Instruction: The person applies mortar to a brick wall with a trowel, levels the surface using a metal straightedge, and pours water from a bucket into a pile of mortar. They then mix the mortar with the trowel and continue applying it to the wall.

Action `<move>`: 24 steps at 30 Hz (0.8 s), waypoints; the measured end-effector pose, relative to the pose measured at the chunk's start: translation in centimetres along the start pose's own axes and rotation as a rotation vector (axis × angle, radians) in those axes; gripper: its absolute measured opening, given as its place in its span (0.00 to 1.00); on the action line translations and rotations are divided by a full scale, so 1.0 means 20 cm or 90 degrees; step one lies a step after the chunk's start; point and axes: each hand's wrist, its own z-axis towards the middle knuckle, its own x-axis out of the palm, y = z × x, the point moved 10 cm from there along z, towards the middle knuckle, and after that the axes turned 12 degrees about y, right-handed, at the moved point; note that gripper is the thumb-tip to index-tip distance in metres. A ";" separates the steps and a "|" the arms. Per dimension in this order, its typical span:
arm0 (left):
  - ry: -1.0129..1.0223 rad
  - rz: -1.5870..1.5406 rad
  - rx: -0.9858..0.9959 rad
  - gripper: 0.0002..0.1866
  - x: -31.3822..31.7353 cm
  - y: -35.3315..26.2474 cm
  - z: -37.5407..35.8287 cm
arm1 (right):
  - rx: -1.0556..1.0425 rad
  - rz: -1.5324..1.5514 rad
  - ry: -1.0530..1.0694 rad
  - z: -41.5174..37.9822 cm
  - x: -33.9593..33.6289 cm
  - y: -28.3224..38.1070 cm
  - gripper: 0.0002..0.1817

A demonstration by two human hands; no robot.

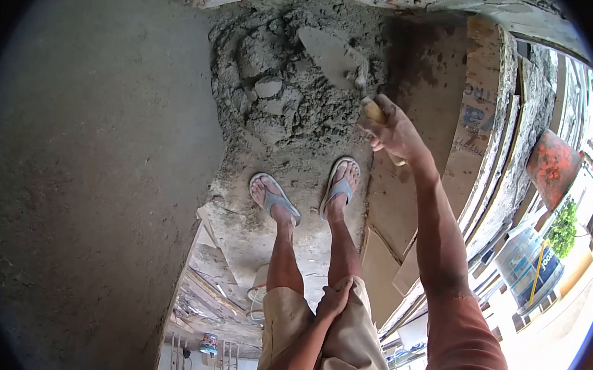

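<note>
My right hand (397,135) is wrapped around the wooden handle (375,113) of a trowel. The trowel's blade (327,55), coated in grey mortar, lies over the far right part of a wet mortar heap (275,91). Ridges and lumps mark the heap, which spreads on the floor in front of my feet. My left hand (335,298) is down at my right knee, its fingers curled on the leg of my beige shorts (354,340).
A smooth grey plastered wall (100,137) fills the left side. Boards (477,108) line the right, with an orange-stained bucket (553,168) and a paint bucket (528,266) beyond. My sandalled feet (272,193) stand close to the mortar. Behind me are a pale pail (258,289) and a small can (210,344).
</note>
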 end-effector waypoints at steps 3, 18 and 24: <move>-0.011 -0.001 0.015 0.66 -0.01 0.02 0.02 | -0.102 -0.452 -0.226 0.17 -0.10 0.15 0.12; -0.011 0.002 0.013 0.64 -0.03 -0.01 -0.04 | 0.044 -0.649 -0.038 0.40 0.02 0.25 0.11; -0.001 0.020 0.024 0.65 -0.04 -0.04 -0.08 | 0.047 -0.439 0.171 0.34 0.63 -0.23 0.24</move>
